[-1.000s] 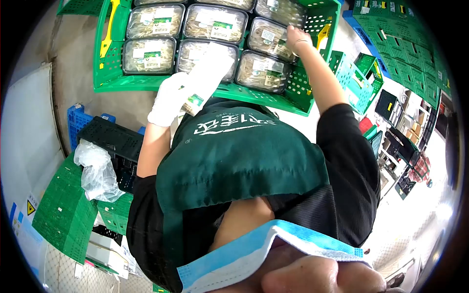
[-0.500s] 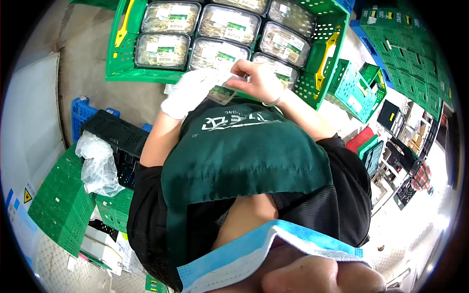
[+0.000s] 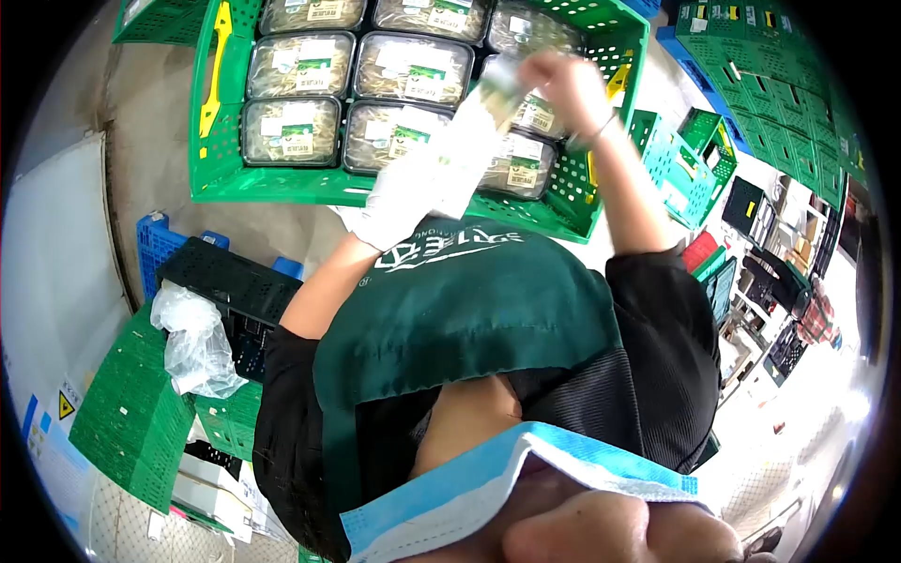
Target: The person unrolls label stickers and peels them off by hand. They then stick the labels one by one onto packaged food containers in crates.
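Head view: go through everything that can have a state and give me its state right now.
Green perforated plastic crate: upright, open-topped, loaded.
Black clear-topped plastic packs: closed, filled; several labelled.
Long white label strip: extended, held.
White-gloved left hand: closed on the strip.
Bare right hand: blurred; grip unclear.
Clear plastic bag: crumpled.
Dark green fabric apron: worn.
Blue-and-white face mask: worn.

Your gloved left hand (image 3: 396, 203) holds a white strip (image 3: 471, 150); your right hand (image 3: 574, 92), blurred, overlies trays (image 3: 413, 68) in a green crate (image 3: 272, 187).
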A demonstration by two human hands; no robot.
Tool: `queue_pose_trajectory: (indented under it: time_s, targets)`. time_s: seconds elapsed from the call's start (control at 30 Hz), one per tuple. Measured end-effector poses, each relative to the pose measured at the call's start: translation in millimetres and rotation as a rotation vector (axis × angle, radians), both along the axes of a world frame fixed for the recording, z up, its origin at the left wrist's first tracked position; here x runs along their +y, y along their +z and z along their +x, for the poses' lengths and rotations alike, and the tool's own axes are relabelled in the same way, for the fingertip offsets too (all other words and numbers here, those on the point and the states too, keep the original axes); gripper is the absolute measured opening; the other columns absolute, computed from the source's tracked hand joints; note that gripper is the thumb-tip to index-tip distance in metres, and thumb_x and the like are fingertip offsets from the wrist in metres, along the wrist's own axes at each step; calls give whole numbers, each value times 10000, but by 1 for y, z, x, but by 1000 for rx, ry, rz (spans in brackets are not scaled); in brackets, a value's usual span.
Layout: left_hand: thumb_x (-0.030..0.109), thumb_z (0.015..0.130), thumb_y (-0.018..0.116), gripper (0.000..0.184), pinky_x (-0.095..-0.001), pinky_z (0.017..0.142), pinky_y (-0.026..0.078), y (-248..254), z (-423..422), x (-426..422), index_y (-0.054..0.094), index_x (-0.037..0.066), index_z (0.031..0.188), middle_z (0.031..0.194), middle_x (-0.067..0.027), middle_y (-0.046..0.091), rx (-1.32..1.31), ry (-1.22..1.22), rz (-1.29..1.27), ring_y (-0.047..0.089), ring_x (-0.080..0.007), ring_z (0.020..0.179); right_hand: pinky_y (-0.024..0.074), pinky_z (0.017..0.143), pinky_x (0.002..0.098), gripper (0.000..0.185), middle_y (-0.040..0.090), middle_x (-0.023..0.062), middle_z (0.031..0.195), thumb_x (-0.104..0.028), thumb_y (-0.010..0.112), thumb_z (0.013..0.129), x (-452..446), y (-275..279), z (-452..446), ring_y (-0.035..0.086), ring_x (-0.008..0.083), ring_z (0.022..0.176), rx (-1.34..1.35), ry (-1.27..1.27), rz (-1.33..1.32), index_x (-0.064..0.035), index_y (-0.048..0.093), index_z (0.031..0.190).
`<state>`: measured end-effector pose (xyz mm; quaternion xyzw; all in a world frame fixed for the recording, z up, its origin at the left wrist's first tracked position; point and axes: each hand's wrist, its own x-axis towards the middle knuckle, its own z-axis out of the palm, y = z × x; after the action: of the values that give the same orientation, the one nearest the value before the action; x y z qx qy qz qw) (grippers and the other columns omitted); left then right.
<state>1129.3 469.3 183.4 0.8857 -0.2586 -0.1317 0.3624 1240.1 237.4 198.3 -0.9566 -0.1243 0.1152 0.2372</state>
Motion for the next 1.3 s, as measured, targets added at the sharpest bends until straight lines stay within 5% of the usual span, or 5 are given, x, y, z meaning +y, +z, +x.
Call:
queue_pose_trajectory:
  time_s: [0.27,0.5,0.67,0.73,1.3]
  targets:
    - [133,786,505,195,-268,673,457,9,-4,97,563,-16,899,840,-98,591,431,782,-358,571,-164,749,379,861,400,428,395,88,1211,-219,429,798,-80,-154,107,438,303,1070,187,-198,-779,-198,327,1213]
    - [128,818,456,292,-315,721,453,-30,119,238,467,-26,1066,942,-110,545,328,935,-501,540,-200,816,321,883,407,671,427,165,1127,-330,618,669,-70,-40,-12,390,300,1060,-505,-519,-518,-91,314,1217]
    - [179,776,491,316,-349,654,473,-39,176,239,481,36,1058,903,-90,554,831,847,-735,552,-223,747,455,531,271,345,571,101,718,-247,599,707,-110,-56,-72,544,156,568,288,-1002,671,7,508,921]
    - [162,766,516,321,-321,671,449,-32,175,239,497,-21,1028,902,-90,544,776,817,-653,531,-209,765,457,530,260,278,577,68,685,-236,579,713,-123,-55,-66,545,142,570,408,-1022,462,-3,552,860]
    - [101,714,528,194,-317,610,485,-43,132,-252,580,-22,854,800,-101,581,772,579,-978,574,-205,684,477,630,344,439,610,121,817,-390,599,659,-560,33,-209,605,221,737,164,-1414,100,-13,599,885]
